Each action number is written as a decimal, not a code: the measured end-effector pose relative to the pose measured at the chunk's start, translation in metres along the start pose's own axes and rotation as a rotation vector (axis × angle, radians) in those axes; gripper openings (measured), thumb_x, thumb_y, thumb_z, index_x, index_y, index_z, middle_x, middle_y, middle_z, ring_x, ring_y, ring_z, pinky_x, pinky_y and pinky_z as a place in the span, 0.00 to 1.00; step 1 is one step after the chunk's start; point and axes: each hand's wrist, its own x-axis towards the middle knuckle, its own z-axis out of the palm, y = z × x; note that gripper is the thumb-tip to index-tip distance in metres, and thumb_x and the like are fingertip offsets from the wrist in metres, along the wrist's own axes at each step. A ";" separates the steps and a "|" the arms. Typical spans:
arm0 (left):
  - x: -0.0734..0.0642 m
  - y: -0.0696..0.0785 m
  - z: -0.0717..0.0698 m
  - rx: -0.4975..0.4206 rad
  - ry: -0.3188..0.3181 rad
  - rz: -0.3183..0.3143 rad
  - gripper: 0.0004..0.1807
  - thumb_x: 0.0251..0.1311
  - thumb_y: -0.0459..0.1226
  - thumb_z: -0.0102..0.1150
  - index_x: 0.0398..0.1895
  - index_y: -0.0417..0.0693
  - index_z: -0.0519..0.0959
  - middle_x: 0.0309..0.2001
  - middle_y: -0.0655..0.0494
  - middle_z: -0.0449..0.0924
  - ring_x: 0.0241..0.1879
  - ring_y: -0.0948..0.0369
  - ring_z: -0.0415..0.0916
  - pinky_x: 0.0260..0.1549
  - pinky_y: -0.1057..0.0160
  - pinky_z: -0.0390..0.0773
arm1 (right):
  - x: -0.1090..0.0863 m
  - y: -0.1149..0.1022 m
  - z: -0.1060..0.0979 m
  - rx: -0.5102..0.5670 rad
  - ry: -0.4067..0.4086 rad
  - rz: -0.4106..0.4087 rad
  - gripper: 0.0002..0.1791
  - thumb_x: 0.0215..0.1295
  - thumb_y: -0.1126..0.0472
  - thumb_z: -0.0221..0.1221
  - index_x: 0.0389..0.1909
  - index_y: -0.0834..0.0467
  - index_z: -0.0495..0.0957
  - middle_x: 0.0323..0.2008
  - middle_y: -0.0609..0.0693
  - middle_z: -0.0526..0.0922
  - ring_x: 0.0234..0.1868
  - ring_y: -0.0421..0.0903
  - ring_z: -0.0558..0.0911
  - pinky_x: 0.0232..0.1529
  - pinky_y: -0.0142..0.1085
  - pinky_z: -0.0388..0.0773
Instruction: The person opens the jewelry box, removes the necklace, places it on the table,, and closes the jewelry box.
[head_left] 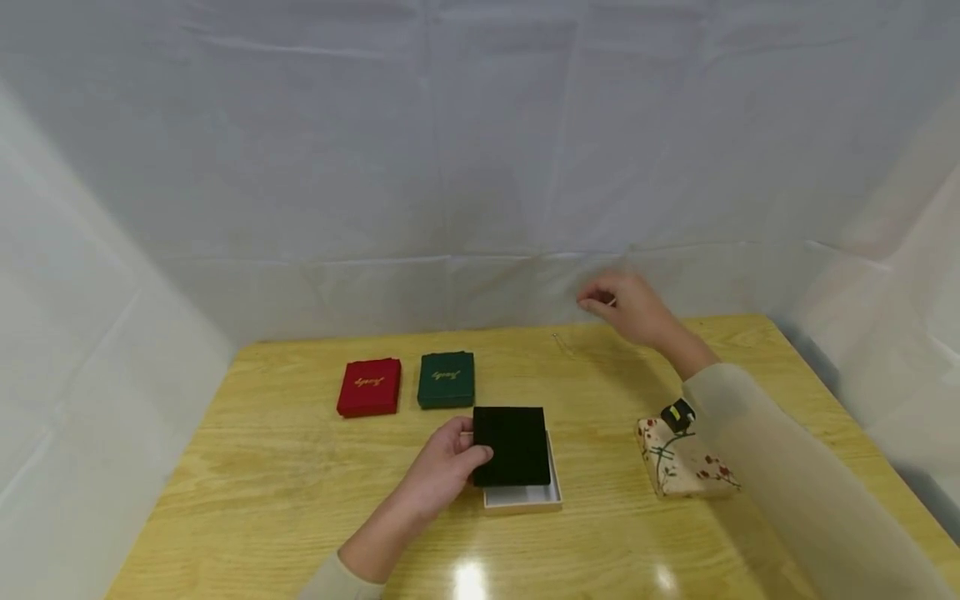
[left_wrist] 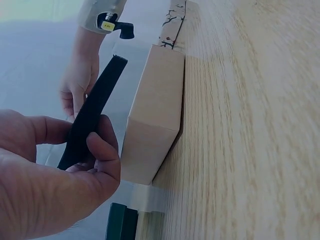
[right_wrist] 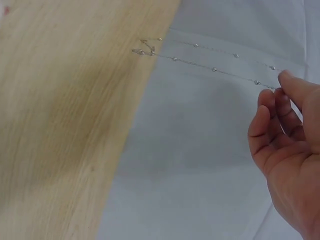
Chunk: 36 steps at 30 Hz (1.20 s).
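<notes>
My left hand (head_left: 446,462) grips a flat black pad (head_left: 512,447) by its left edge, thumb on top. The pad is held tilted over an open box base (head_left: 525,507), beige outside and pale inside, which stands on the table. Raised above the table's far edge, my right hand (head_left: 630,308) pinches a fine silver chain necklace (right_wrist: 215,69) between thumb and fingertips. Small beads dot the necklace, which hangs in a long loop with its lower end bunched. In the head view the chain is barely visible.
A lid with a branch and red flower pattern (head_left: 678,467) lies at the right, partly behind my right sleeve. A red box (head_left: 369,387) and a green box (head_left: 446,380) stand at the back left of the wooden table (head_left: 262,467). White sheeting (head_left: 375,167) hangs behind.
</notes>
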 end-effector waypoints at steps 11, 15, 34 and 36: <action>0.002 -0.001 -0.001 -0.010 0.010 0.008 0.24 0.75 0.32 0.54 0.68 0.26 0.66 0.52 0.44 0.86 0.47 0.54 0.85 0.45 0.58 0.83 | -0.015 0.004 0.014 0.018 -0.126 -0.024 0.07 0.77 0.63 0.63 0.47 0.59 0.88 0.41 0.51 0.87 0.41 0.46 0.82 0.45 0.46 0.81; 0.002 -0.001 -0.001 -0.015 0.015 0.006 0.24 0.76 0.32 0.54 0.68 0.26 0.65 0.53 0.43 0.86 0.47 0.53 0.86 0.47 0.57 0.84 | -0.019 0.005 0.019 0.032 -0.169 -0.022 0.06 0.77 0.63 0.63 0.47 0.59 0.88 0.41 0.49 0.87 0.41 0.45 0.82 0.44 0.45 0.81; 0.002 -0.001 -0.001 -0.033 0.008 0.012 0.24 0.76 0.32 0.54 0.68 0.26 0.65 0.53 0.42 0.86 0.47 0.54 0.86 0.44 0.59 0.84 | -0.030 0.011 0.039 0.033 -0.402 -0.054 0.06 0.77 0.65 0.62 0.44 0.60 0.88 0.40 0.48 0.88 0.40 0.41 0.84 0.44 0.40 0.83; 0.002 -0.001 -0.001 -0.033 0.008 0.010 0.24 0.76 0.31 0.54 0.68 0.26 0.65 0.53 0.42 0.86 0.47 0.54 0.86 0.45 0.58 0.84 | -0.031 0.010 0.040 0.035 -0.431 -0.041 0.06 0.77 0.65 0.62 0.43 0.59 0.88 0.39 0.47 0.88 0.38 0.41 0.83 0.43 0.39 0.82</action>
